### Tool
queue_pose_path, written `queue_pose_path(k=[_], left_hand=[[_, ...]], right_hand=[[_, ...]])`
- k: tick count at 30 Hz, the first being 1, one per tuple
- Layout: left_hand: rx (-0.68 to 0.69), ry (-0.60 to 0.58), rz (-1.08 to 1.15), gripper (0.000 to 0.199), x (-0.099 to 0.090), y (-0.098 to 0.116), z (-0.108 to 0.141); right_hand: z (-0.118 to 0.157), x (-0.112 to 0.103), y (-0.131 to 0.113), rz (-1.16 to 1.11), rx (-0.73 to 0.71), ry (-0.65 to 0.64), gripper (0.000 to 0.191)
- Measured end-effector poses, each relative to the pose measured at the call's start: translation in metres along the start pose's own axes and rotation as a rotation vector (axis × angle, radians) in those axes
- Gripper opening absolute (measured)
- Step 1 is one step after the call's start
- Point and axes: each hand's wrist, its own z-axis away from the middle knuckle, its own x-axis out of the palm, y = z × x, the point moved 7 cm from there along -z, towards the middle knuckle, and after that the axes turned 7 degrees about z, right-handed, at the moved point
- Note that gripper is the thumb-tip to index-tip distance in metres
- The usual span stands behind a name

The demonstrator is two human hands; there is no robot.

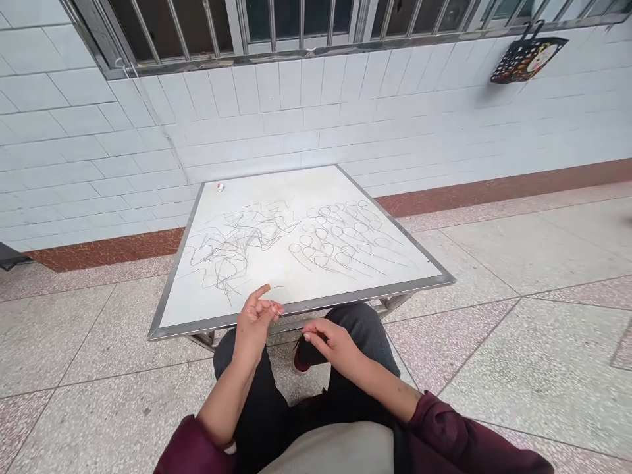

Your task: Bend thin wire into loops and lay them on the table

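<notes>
A thin wire (283, 317) runs between my two hands just off the table's front edge. My left hand (255, 317) pinches it near its curved part, with the index finger raised. My right hand (328, 334) closes its fingertips on the other end, lower and to the right. On the white table (266, 309), bent and tangled wires (237, 247) lie in a loose heap at the left. Several wires with looped ends (340, 230) are spread at the right, their straight tails pointing toward the front right.
A small red and white object (220, 187) sits at the table's back left corner. Behind the table stands a tiled wall (296, 138) with barred windows. A patterned bag (528, 59) hangs at upper right. My knees are under the front edge.
</notes>
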Motion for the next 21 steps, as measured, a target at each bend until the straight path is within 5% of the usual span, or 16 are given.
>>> queue_pose_path(k=[5, 10, 21], left_hand=[[0.006, -0.014, -0.088, 0.050, 0.021, -0.014, -0.060], [0.012, 0.019, -0.244, 0.040, 0.027, -0.025, -0.096], [-0.028, 0.122, -0.483, 0.044, 0.022, -0.028, -0.114]], right_hand=[[0.008, -0.033, 0.047, 0.192, 0.058, 0.134, 0.015], [0.019, -0.030, 0.085, 0.248, 0.096, 0.156, 0.014], [0.025, -0.006, 0.078, 0.487, -0.092, 0.079, 0.016]])
